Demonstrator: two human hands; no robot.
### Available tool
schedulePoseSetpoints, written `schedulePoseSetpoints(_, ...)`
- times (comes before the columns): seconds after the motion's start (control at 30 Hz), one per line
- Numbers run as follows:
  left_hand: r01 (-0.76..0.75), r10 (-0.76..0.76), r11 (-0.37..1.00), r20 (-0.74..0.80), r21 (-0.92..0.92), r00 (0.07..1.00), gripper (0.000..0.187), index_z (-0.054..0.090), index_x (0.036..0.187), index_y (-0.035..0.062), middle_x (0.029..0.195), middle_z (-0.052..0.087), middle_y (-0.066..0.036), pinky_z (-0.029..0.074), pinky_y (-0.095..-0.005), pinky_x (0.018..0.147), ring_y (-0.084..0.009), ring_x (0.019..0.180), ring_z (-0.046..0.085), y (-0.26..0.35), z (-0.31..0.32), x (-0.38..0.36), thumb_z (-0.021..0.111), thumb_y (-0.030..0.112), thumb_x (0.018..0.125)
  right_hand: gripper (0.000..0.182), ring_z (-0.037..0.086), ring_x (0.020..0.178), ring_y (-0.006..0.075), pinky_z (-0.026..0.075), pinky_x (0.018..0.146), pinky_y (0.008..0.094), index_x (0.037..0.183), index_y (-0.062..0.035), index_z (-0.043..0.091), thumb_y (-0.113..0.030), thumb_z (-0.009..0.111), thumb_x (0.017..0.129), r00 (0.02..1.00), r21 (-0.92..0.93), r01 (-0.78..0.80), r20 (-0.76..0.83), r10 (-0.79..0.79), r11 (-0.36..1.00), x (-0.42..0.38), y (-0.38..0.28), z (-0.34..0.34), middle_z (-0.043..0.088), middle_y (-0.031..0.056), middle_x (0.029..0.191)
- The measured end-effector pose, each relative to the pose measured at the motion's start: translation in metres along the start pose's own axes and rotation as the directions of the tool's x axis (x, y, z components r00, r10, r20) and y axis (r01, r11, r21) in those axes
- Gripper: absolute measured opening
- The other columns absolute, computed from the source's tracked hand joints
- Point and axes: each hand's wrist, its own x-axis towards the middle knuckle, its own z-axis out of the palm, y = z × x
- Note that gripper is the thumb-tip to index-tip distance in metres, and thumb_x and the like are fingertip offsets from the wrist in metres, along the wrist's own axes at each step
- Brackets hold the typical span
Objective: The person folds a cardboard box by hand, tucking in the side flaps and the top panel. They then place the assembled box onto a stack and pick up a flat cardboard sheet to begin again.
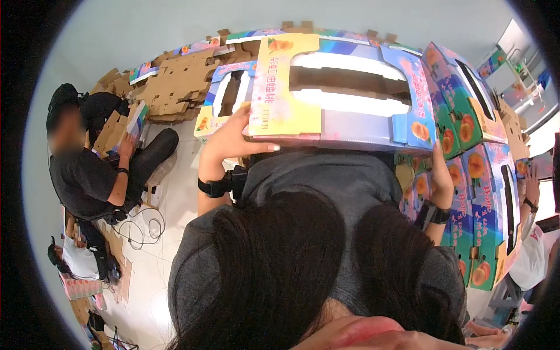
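A colourful cardboard fruit box [361, 127] with yellow and blue end flaps is in front of my chest. Printed peaches decorate it, and its top has a wide opening with white edges. At its left end, my left hand [233, 139] grips the corner, thumb along the lower edge. My right hand [443, 173] presses against the right end, its fingers partly hidden by the box. Just beyond my left hand stands a smaller-looking box of the same kind [211, 123].
Stacked printed boxes [475, 192] rise close on my right. Flattened brown cardboard [175, 84] lies along the wall. To the left, a seated person in black [87, 181] handles a carton [137, 122]. A cable [146, 233] loops over the floor. Another person's hand [529, 185] shows at far right.
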Motion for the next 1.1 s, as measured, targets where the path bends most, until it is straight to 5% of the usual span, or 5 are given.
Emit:
schedulePoseSetpoints(0.17, -0.120, 0.139, 0.978, -0.109, 0.169, 0.984, 0.107, 0.038, 0.152, -0.0047, 0.156, 0.036, -0.025, 0.027, -0.0443, 0.120, -0.0356, 0.146, 0.035, -0.018, 0.000, 0.004, 0.090, 0.038, 0.068, 0.053, 0.059, 0.112, 0.0175, 0.042, 0.099, 0.0321, 0.135, -0.0039, 0.056, -0.045, 0.034, 0.111, 0.980, 0.037, 0.196, 0.013, -0.196, 0.980, 0.010, 0.024, -0.025, 0.063, 0.0055, 0.126)
schedulePoseSetpoints(0.2, -0.063, 0.057, 0.997, -0.180, -0.032, 0.982, 0.093, 0.058, 0.142, 0.0066, 0.165, 0.021, -0.028, 0.021, -0.0517, 0.122, -0.0443, 0.153, 0.020, -0.012, 0.002, 0.001, 0.090, 0.049, 0.066, 0.053, 0.059, 0.115, 0.0184, 0.042, 0.101, 0.0319, 0.138, -0.0041, 0.055, -0.045, 0.032, 0.112, 0.970, 0.003, 0.241, 0.040, -0.241, 0.971, 0.012, 0.021, -0.027, 0.063, 0.0056, 0.128)
schedulePoseSetpoints(0.7, -0.421, 0.232, 0.787, -0.417, -0.450, 0.879, 0.134, 0.012, 0.162, -0.0012, 0.166, 0.021, -0.016, 0.018, -0.0491, 0.123, -0.0309, 0.154, 0.021, -0.002, 0.003, -0.005, 0.062, 0.087, 0.074, 0.096, 0.054, 0.128, 0.0297, 0.052, 0.093, 0.0422, 0.162, -0.0070, 0.016, -0.061, 0.058, 0.095, 0.802, -0.020, 0.528, -0.316, -0.506, 0.849, 0.003, -0.048, 0.001, 0.035, 0.0208, 0.158)
schedulePoseSetpoints(0.93, -0.334, 0.099, 0.798, -0.438, -0.501, 0.894, 0.133, 0.012, 0.160, -0.0030, 0.166, 0.020, -0.019, 0.015, -0.0464, 0.125, -0.0316, 0.155, 0.018, 0.021, -0.005, -0.005, 0.085, 0.063, 0.071, 0.105, 0.054, 0.120, 0.0236, 0.046, 0.094, 0.0372, 0.164, -0.0090, 0.011, -0.061, 0.062, 0.090, 0.724, -0.251, 0.602, -0.229, -0.651, 0.758, -0.008, -0.058, 0.020, 0.030, 0.0208, 0.160)
schedulePoseSetpoints(1.1, -0.380, 0.526, 0.850, -0.646, 0.366, 0.553, 0.130, 0.020, 0.162, 0.0090, 0.164, 0.027, -0.020, 0.018, -0.0552, 0.123, -0.0346, 0.154, 0.022, 0.089, -0.034, -0.019, 0.094, 0.047, 0.062, 0.123, 0.038, 0.143, 0.0310, 0.039, 0.111, 0.0428, 0.163, -0.0054, 0.012, -0.043, 0.086, 0.073, 0.507, -0.562, 0.666, -0.144, -0.850, 0.492, -0.027, -0.089, 0.031, 0.033, 0.0194, 0.160)
